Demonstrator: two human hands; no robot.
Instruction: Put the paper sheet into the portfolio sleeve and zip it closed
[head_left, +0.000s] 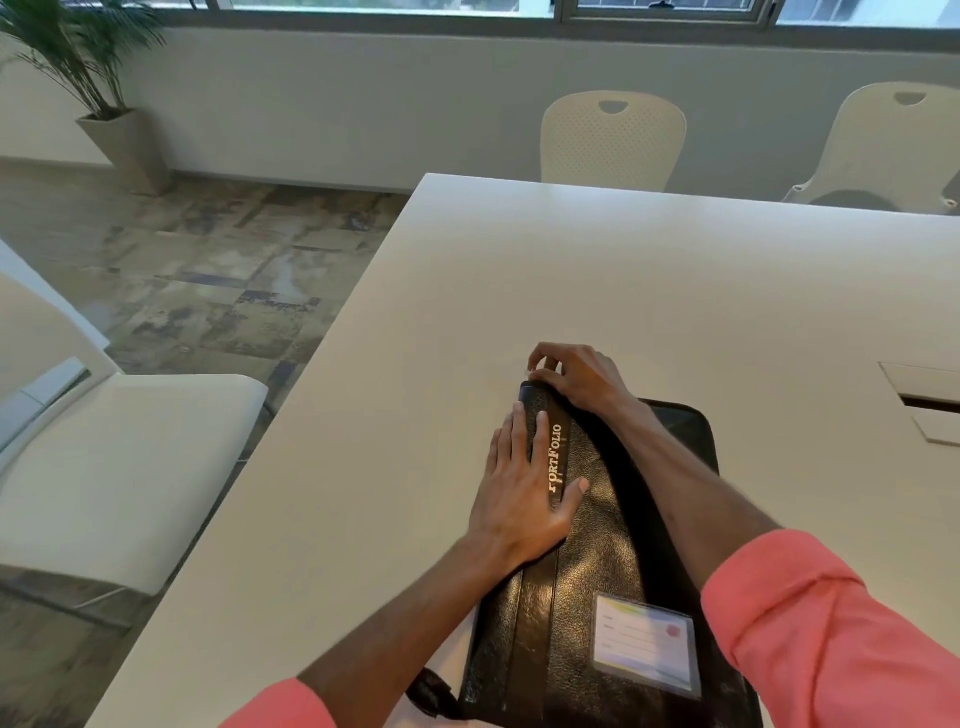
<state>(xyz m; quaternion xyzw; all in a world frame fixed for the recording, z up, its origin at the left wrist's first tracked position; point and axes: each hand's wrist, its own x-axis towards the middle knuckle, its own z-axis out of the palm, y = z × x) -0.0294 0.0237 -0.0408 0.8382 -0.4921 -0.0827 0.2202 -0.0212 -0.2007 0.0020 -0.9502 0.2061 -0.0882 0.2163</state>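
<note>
Portfolio sleeve (587, 561): black, grained leather look, lay flat on the white worktop (649, 270), its long axis running away from the person; gold lettering "PORTFOLIO" ran along the left band under and just beside the left grip.
Left grip (524, 488): hand lay open and flat, palm down, fingers spread and pressing on the sleeve's left edge strip; it held nothing, thumb reaching right past the lettering.
Right grip (576, 376): hand sat at the sleeve's far left corner, just beyond the left grip's fingertips; thumb and forefinger were pinched narrow at the corner edge, apparently on a small zip pull, though the pull itself was too small to tell.
Sleeve relative to the grips: the sleeve's body stretched from the right grip back towards the person, passing beneath the left grip's palm and under the right forearm.
Paper sheet: not seen outside the sleeve; whether it lay inside could not be told.
Label window (644, 647): clear pocket with a pale card, on the sleeve's near face, well behind both grips.
Strap (431, 693): short black loop at the sleeve's near left corner, behind the left grip.
Sleeves (831, 623): coral pink, pushed up both forearms.
Chairs (613, 140): white, beyond the worktop's far edge, well apart from the grips.
</note>
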